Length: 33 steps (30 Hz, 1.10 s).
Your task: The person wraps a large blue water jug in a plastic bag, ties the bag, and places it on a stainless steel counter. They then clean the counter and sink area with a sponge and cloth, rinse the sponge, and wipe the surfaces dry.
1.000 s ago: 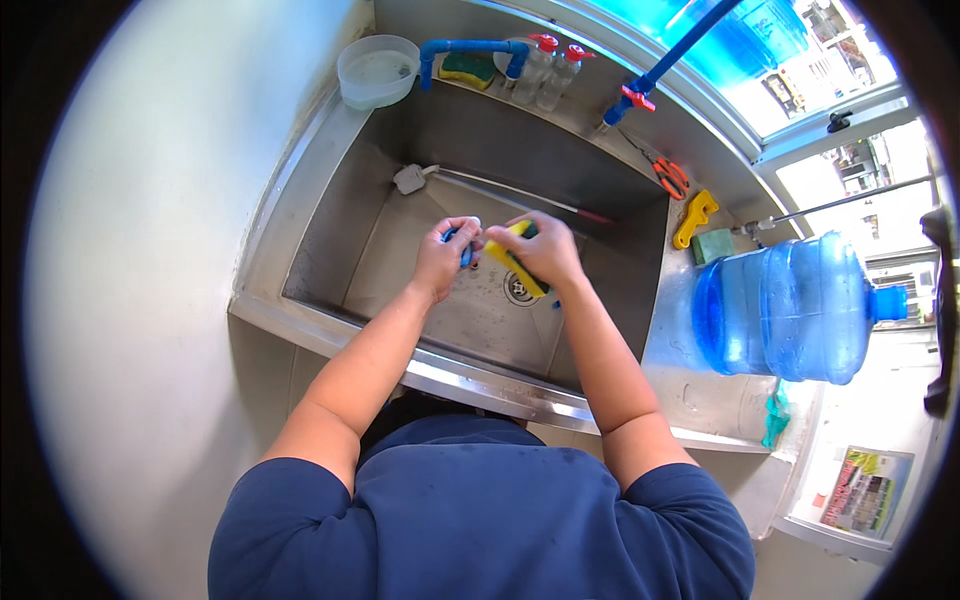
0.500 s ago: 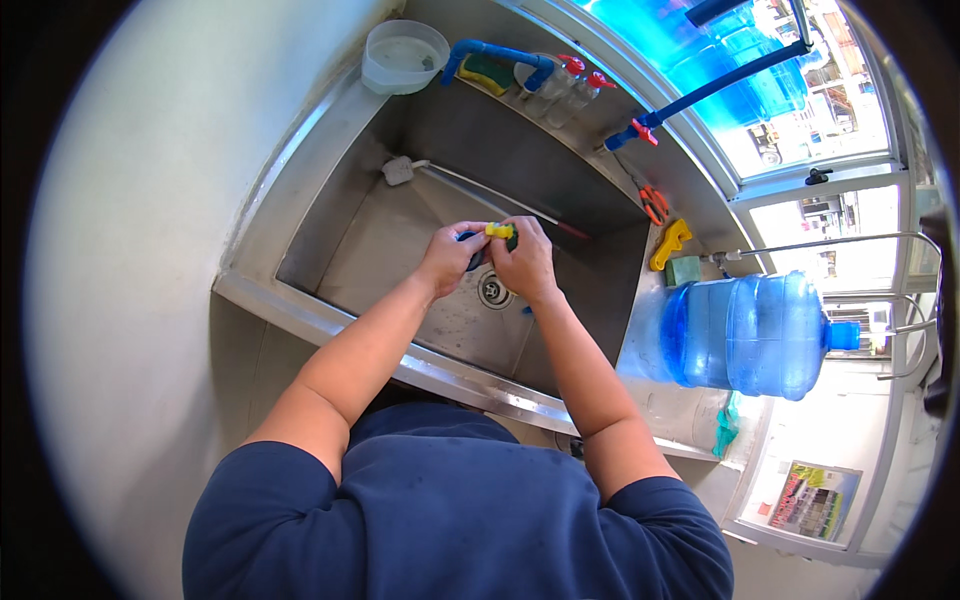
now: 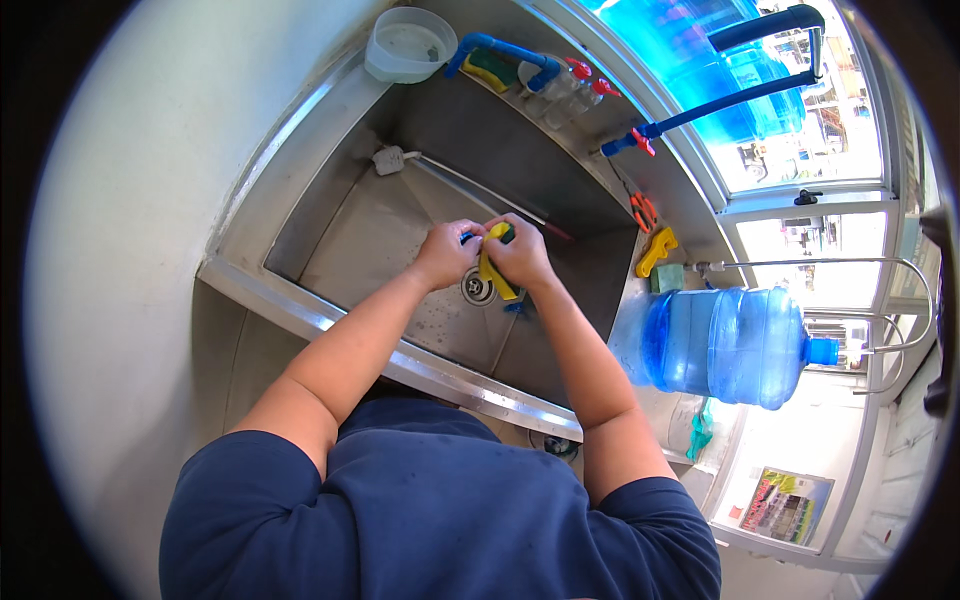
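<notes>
My two hands meet above the steel sink point(image 3: 345, 235). My right hand point(image 3: 524, 258) is closed around a yellow and green sponge point(image 3: 494, 275), whose yellow side hangs down past the fingers. My left hand point(image 3: 446, 254) pinches a small dark blue piece point(image 3: 467, 238) against the sponge; fingers hide most of it, so its kind is unclear. Beneath them is the round drain point(image 3: 478, 288). Another small blue piece point(image 3: 514, 308) lies on the sink floor near the drain. Behind the hands, a long-handled brush point(image 3: 388, 160) with a white head leans along the far wall of the sink.
A translucent tub point(image 3: 409, 45), a blue pipe spout point(image 3: 505, 48), another sponge point(image 3: 488, 70) and red-topped bottles point(image 3: 575, 100) line the back ledge. Right of the sink are orange-handled scissors point(image 3: 643, 211), a yellow tool point(image 3: 656, 251), a green block point(image 3: 667, 279) and a large blue water jug point(image 3: 728, 342).
The sponge has come more into sight, its yellow side now hanging below my right fingers. Both hands stay close together over the drain. The whole view has shifted slightly.
</notes>
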### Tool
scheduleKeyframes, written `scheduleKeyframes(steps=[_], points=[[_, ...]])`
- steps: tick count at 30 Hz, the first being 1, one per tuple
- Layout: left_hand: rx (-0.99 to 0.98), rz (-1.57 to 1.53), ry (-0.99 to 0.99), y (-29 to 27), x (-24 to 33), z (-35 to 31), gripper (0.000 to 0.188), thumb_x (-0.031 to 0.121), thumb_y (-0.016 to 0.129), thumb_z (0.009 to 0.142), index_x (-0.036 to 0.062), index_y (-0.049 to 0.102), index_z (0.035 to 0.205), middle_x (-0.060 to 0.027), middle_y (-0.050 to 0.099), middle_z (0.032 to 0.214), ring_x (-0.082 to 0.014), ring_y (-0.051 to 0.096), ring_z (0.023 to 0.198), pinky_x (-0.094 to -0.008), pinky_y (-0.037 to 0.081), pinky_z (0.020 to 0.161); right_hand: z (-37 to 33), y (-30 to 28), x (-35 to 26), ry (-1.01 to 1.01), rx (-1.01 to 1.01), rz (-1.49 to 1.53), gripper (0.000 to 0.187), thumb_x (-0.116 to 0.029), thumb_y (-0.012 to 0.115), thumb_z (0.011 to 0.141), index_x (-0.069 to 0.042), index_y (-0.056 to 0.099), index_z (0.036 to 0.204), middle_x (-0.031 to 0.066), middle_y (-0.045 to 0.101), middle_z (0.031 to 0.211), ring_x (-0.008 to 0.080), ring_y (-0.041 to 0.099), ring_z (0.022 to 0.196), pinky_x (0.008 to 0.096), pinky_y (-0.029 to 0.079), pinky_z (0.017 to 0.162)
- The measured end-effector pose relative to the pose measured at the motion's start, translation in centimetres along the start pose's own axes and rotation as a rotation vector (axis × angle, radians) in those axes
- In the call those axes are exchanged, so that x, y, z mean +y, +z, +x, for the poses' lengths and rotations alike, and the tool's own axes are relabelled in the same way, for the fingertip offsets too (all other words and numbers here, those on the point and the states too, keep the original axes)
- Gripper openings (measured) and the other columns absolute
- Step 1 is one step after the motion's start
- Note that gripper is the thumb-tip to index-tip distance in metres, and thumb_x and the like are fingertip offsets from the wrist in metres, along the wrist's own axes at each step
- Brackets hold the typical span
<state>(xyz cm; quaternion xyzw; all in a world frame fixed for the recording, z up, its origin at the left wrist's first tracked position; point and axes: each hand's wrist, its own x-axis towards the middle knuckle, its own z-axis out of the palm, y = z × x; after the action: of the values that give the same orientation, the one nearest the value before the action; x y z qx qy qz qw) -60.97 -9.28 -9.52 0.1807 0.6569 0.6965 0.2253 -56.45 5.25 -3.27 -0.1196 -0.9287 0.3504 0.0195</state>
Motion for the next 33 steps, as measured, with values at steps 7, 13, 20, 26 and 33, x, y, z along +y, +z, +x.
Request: scheduleKeyframes(steps=[7,13,20,26,33], points=[[-0.040,-0.014,-0.092,-0.6,0.2,0.1,0.020,0.012,0.061,0.092,0.0001,0.068,0.107,-0.0034,0.067,0.082,-0.0098,0.060,0.075,-0.0267,0.050,0.069,-0.3,-1.5,-1.1,-0.234,-0.060,-0.018,0.018,-0.018,0.070,0.080,-0.004,0.066,0.091,0.0201,0.069,0.084,0.0378,0.068,0.081,0.0393,0.054,0.074],[-0.099,-0.106,-0.142,-0.1,0.0,0.1,0.021,0.011,0.061,0.092,-0.0001,0.068,0.108,-0.0039,0.067,0.086,-0.0090,0.060,0.075,-0.0264,0.050,0.070,-0.5,-0.7,0.1,-0.255,0.000,-0.194,0.020,-0.018,0.071,0.079,-0.004,0.064,0.091,0.0193,0.068,0.082,0.0359,0.068,0.076,0.0382,0.054,0.069],[-0.080,0.178,-0.062,-0.3,0.1,-0.4,0.022,0.014,0.062,0.092,0.0011,0.068,0.109,-0.0122,0.072,0.097,-0.0208,0.067,0.087,-0.0326,0.052,0.081,-0.4,1.0,1.4,0.211,-0.014,0.097,0.025,-0.024,0.070,0.075,-0.003,0.068,0.090,0.0215,0.069,0.083,0.0373,0.068,0.081,0.0412,0.055,0.074],[-0.132,0.362,-0.062,-0.4,0.7,-1.0,0.024,0.020,0.064,0.090,0.0040,0.068,0.108,-0.0156,0.071,0.101,-0.0285,0.068,0.093,-0.0365,0.052,0.083,-1.2,-0.6,1.7,0.183,-0.167,-0.143,0.030,-0.025,0.073,0.075,-0.001,0.070,0.093,0.0201,0.070,0.083,0.0335,0.070,0.078,0.0396,0.055,0.071],[-0.089,0.313,-0.016,0.0,0.1,-0.7,0.022,0.018,0.062,0.091,0.0038,0.068,0.106,-0.0167,0.070,0.102,-0.0325,0.067,0.095,-0.0385,0.052,0.084,-1.1,0.6,2.0,0.683,-0.123,0.547,0.035,-0.027,0.076,0.075,0.006,0.067,0.085,0.0100,0.067,0.075,0.0210,0.066,0.064,0.0346,0.053,0.058]])
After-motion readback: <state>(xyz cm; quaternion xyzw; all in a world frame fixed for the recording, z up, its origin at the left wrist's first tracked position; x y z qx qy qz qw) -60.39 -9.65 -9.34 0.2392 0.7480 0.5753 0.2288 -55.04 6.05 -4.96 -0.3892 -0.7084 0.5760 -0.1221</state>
